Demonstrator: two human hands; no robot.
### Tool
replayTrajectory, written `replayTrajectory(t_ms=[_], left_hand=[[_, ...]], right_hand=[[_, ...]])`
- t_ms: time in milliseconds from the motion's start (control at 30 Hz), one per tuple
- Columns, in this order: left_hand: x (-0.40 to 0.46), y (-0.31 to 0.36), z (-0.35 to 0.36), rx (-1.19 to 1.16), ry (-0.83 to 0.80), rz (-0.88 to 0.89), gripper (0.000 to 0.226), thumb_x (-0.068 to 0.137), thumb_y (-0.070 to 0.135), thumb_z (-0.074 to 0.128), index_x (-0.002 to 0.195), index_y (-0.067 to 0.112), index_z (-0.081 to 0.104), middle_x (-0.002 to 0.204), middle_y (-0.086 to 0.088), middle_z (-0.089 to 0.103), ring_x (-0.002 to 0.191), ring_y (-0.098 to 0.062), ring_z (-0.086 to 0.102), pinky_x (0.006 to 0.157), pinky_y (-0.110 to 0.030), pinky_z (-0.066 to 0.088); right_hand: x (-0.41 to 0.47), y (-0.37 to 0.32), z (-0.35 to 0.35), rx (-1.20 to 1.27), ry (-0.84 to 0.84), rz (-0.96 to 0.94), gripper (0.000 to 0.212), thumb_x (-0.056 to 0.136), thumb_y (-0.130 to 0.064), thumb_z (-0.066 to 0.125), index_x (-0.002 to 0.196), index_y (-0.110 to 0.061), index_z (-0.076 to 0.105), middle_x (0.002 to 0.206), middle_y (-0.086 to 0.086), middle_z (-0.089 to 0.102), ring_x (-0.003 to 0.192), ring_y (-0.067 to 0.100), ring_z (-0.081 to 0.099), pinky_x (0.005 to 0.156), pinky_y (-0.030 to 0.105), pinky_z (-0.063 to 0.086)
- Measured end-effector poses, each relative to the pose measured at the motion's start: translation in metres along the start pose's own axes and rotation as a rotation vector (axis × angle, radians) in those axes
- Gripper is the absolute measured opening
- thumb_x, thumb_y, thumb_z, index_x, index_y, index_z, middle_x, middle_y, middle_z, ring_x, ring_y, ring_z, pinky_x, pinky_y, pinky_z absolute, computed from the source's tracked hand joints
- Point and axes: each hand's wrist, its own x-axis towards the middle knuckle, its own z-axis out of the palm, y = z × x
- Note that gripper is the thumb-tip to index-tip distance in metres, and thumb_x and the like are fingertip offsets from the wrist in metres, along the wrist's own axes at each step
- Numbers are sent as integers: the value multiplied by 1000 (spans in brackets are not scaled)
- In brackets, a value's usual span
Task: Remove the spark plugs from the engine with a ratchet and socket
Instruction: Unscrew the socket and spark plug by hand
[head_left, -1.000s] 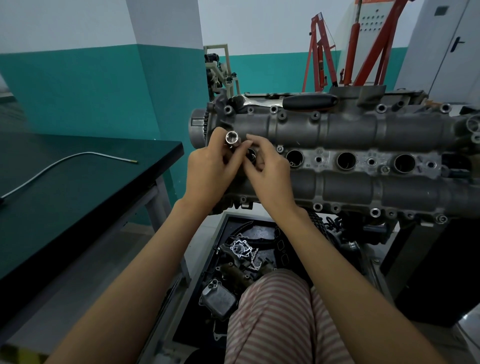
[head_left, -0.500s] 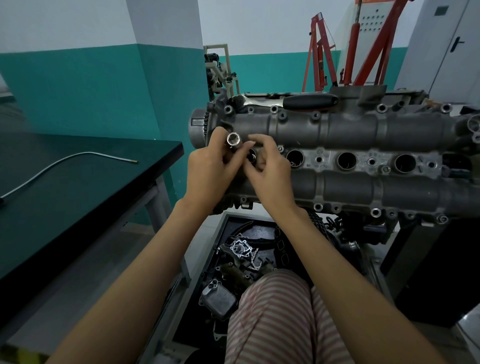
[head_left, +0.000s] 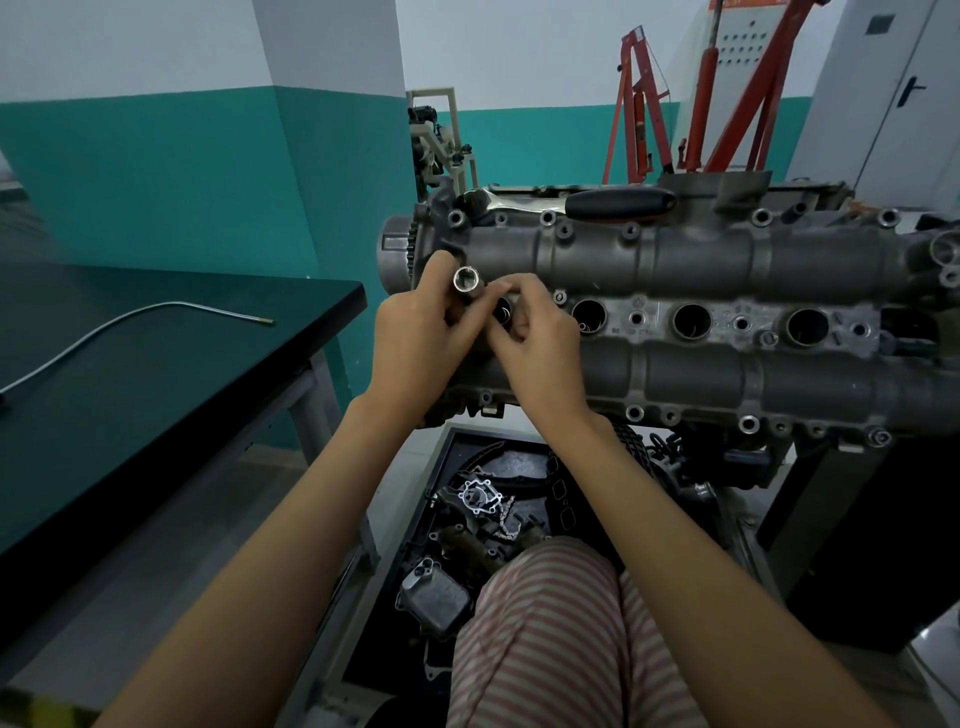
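Observation:
A grey engine lies across the middle on a stand, with a row of round spark plug wells along its top. My left hand grips a silver socket, its open end facing me, at the leftmost well. My right hand is beside it, fingertips pinched on the socket's lower part over that well. A ratchet with a black handle lies on the far side of the engine top. No spark plug is visible.
A dark green workbench stands on the left with a thin bent metal tube on it. Below the engine a black tray holds loose engine parts. A red engine hoist stands behind. My striped trouser knee is at the bottom.
The socket has shifted very slightly in my fingers; both hands stay at the leftmost well.

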Motion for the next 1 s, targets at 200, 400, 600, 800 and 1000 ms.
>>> replayTrajectory(t_ms=[200,400,600,800,1000], left_hand=[[-2,2,-4,-66,-38,25,25,89,27,57,99,4,58,55,3,54,44,-14,47,44,-31,41],[-1,2,-1,-12,-8,17,27,89,25,58,84,-1,54,55,-7,57,44,-23,51,43,-37,42],[-1,1,0,-7,9,28,37,87,33,61,77,-1,50,57,-7,55,44,-23,49,43,-35,41],[-3,-1,-4,-24,-31,68,26,89,27,52,94,2,59,56,-4,57,44,-17,50,43,-36,44],[-2,2,3,-12,24,-12,36,85,29,65,74,-2,48,55,-9,54,44,-25,48,42,-39,40]], right_hand=[[0,-1,-1,-8,7,-50,14,88,-11,56,100,-9,63,57,-22,38,60,-8,48,57,7,35],[0,0,-1,5,-22,-59,31,89,-10,54,120,-9,57,69,-18,51,58,-3,48,59,11,38],[-1,0,-2,-2,-16,-9,10,85,-12,60,94,-14,56,56,-13,35,51,5,38,50,19,34],[0,-2,-5,-29,-25,-64,18,88,-10,57,106,-7,61,57,-21,35,58,-7,48,56,8,34],[-1,-2,-2,-14,-29,7,21,85,-15,62,104,-13,54,56,-12,35,49,6,37,48,24,36]])
